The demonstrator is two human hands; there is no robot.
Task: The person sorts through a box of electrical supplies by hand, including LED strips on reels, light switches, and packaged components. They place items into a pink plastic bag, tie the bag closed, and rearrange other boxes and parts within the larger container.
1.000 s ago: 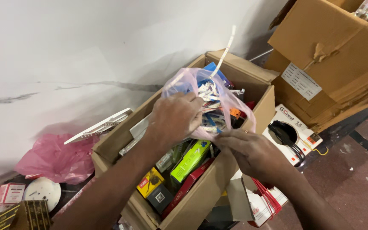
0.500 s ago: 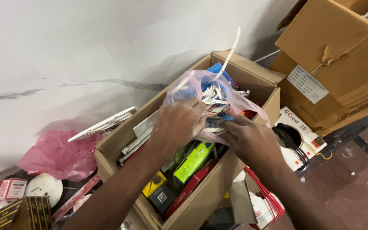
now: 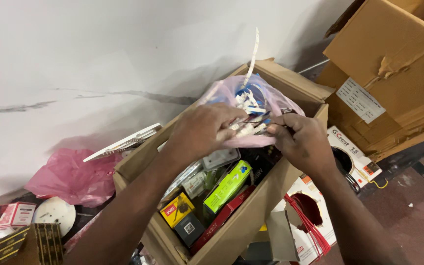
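Both hands meet over an open brown cardboard box [image 3: 251,216] that sits on the floor against a white wall. The left hand [image 3: 203,128] is closed over the near side of a thin, translucent pink plastic bag [image 3: 266,98] stuffed with small blue and white parts; its fingers curl into the bag's lower edge. The right hand [image 3: 303,140], at about 3 o'clock from the left, pinches the same edge of the bag, thumb and fingers drawn narrow on the film. The bag hangs above the far half of the box, its bulk rising toward 12 o'clock, with its long axis running roughly from 6 to 12. A white flat plastic strip [image 3: 254,54] sticks out of its top, pointing to 12 o'clock with a slight lean.

Below the hands the box holds a bright green rectangular carton [image 3: 227,186], lying with its long axis from 7 to 1 o'clock, a yellow and black small carton [image 3: 176,210] at 8 o'clock from it, and a white square switch plate [image 3: 220,158]. At 9 o'clock from the box lies a crumpled pink plastic bag [image 3: 69,179]. At 2 o'clock stands a large torn brown cardboard carton [image 3: 393,59].
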